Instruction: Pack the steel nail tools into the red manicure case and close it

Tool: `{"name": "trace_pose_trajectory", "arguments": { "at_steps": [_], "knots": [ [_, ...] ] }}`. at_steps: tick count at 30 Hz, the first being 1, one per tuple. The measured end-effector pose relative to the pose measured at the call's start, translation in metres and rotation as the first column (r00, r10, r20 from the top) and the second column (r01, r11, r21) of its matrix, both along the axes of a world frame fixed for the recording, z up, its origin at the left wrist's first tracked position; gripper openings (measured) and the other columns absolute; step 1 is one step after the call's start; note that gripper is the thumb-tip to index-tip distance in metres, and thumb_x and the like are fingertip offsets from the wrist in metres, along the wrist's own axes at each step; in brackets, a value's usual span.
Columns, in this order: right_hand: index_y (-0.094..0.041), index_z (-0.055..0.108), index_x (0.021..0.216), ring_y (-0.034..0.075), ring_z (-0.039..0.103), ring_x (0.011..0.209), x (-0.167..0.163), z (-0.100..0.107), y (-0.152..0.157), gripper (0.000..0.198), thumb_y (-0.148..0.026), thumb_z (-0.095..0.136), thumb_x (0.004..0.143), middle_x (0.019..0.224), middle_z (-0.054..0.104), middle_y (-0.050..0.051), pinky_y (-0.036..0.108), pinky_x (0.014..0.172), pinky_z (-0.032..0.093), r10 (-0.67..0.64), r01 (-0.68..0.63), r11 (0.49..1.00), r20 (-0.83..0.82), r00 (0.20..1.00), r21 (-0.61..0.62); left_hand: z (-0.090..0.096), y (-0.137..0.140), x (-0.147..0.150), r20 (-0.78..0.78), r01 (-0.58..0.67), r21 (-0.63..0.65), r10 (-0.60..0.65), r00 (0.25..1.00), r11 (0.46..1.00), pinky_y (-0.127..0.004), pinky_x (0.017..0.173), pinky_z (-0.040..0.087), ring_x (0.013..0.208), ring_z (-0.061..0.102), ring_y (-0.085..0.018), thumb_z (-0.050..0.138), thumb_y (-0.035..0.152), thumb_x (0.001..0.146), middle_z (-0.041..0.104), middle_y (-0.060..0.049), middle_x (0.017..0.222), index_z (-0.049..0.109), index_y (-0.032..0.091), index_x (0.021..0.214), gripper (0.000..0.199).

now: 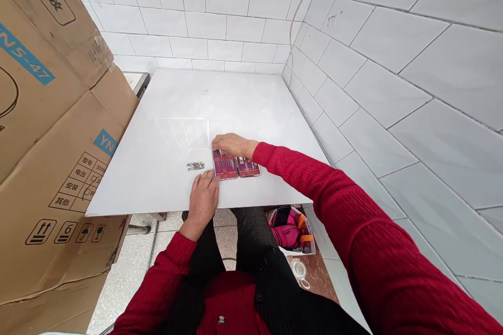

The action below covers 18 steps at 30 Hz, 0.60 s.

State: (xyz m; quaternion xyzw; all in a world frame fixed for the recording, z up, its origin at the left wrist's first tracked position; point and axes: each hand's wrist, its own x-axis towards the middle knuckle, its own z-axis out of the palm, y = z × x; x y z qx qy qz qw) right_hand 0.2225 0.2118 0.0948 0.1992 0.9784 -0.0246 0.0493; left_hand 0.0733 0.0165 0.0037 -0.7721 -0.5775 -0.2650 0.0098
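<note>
An open manicure set case (pixel 227 174) lies on the white table, its two halves spread side by side, with red-and-purple lining and several small metal tools in the slots. My right hand (pixel 232 143) reaches over the far edge of its left half, fingers bent down and closed; whatever they hold is hidden. My left hand (pixel 204 196) rests on the table with fingers stretched out, the fingertips at the near left corner of the case. To the left of the case, just beyond my left fingertips, lie metal nail clippers (pixel 195 166).
The white table (pixel 251 99) meets a tiled wall (pixel 373 73) on the right. Large cardboard boxes (pixel 58 131) stand along its left side. Below the front edge is a white container (pixel 310 246) with pink and orange things. A cable (pixel 291 26) hangs in the corner.
</note>
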Motion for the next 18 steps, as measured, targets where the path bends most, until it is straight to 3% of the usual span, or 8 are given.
{"name": "trace_pose_trajectory", "arguments": {
  "at_steps": [7, 12, 14, 16, 18],
  "knots": [
    [-0.016, 0.073, 0.099, 0.022, 0.061, 0.106, 0.0, 0.006, 0.0, 0.026, -0.001, 0.053, 0.098, 0.108, 0.072, 0.01, 0.032, 0.077, 0.044, 0.141, -0.145, 0.985, 0.046, 0.989, 0.093, 0.002, -0.001, 0.0, -0.01, -0.004, -0.011, 0.003, 1.0, 1.0, -0.052, 0.119, 0.041, 0.137, 0.057, -0.03, 0.042, 0.017, 0.103, 0.065, -0.015, 0.144, 0.068, 0.019, 0.131, 0.038],
    [-0.016, 0.074, 0.101, 0.022, 0.061, 0.109, -0.003, 0.008, 0.006, 0.027, -0.002, 0.052, 0.098, 0.111, 0.073, 0.01, 0.032, 0.077, 0.043, 0.178, -0.191, 0.976, 0.117, 0.977, 0.107, 0.002, -0.001, 0.0, -0.018, -0.01, 0.002, 0.01, 1.0, 1.0, -0.052, 0.119, 0.042, 0.137, 0.058, -0.029, 0.042, 0.016, 0.103, 0.065, -0.015, 0.143, 0.068, 0.018, 0.129, 0.037],
    [-0.017, 0.074, 0.103, 0.023, 0.062, 0.111, -0.005, 0.008, 0.005, 0.021, -0.007, 0.056, 0.098, 0.111, 0.074, 0.01, 0.032, 0.079, 0.044, 0.074, -0.079, 0.993, 0.067, 0.995, 0.082, 0.002, -0.001, 0.001, -0.023, -0.01, 0.003, 0.01, 1.0, 1.0, -0.053, 0.118, 0.043, 0.137, 0.058, -0.03, 0.041, 0.016, 0.103, 0.066, -0.016, 0.143, 0.068, 0.017, 0.129, 0.037],
    [-0.016, 0.075, 0.104, 0.025, 0.065, 0.111, -0.009, 0.009, 0.0, 0.017, -0.016, 0.059, 0.099, 0.111, 0.075, 0.012, 0.032, 0.079, 0.046, -0.144, 0.144, 0.988, -0.001, 0.99, 0.056, 0.002, -0.001, 0.001, -0.021, -0.005, 0.0, 0.005, 1.0, 1.0, -0.054, 0.118, 0.043, 0.137, 0.058, -0.03, 0.042, 0.016, 0.103, 0.066, -0.016, 0.143, 0.068, 0.018, 0.129, 0.037],
    [-0.014, 0.077, 0.104, 0.028, 0.069, 0.105, -0.014, 0.009, -0.006, 0.021, -0.026, 0.06, 0.099, 0.109, 0.077, 0.015, 0.033, 0.077, 0.048, -0.391, 0.392, 0.92, -0.014, 0.92, 0.011, 0.001, -0.001, 0.001, -0.015, -0.002, 0.002, 0.002, 1.0, 1.0, -0.054, 0.118, 0.043, 0.137, 0.058, -0.03, 0.042, 0.016, 0.103, 0.065, -0.016, 0.144, 0.067, 0.018, 0.13, 0.038]
  ]
}}
